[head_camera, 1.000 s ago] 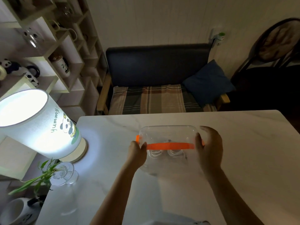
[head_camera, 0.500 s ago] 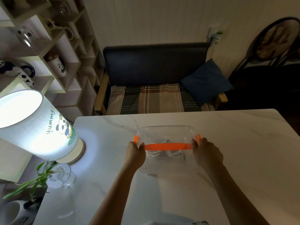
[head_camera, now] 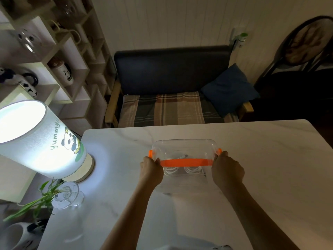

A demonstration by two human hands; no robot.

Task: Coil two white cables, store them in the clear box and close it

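A clear box (head_camera: 183, 147) with orange clips and an orange handle strip (head_camera: 185, 162) rests on the white marble table (head_camera: 270, 159), its lid on. Two coiled white cables (head_camera: 182, 171) show through the near wall, side by side. My left hand (head_camera: 151, 171) presses against the box's left end by the orange clip. My right hand (head_camera: 228, 170) presses against the right end, fingers curled over the other clip. Both hands hold the box between them.
A lit lamp (head_camera: 36, 141) with a panda print stands at the table's left. A glass vase with a green plant (head_camera: 66, 195) sits near it. Beyond the table are a bench with a plaid cushion (head_camera: 169, 109) and shelves (head_camera: 59, 56).
My right hand came down from the top right corner of the lid to the right end clip. The box has hardly moved.
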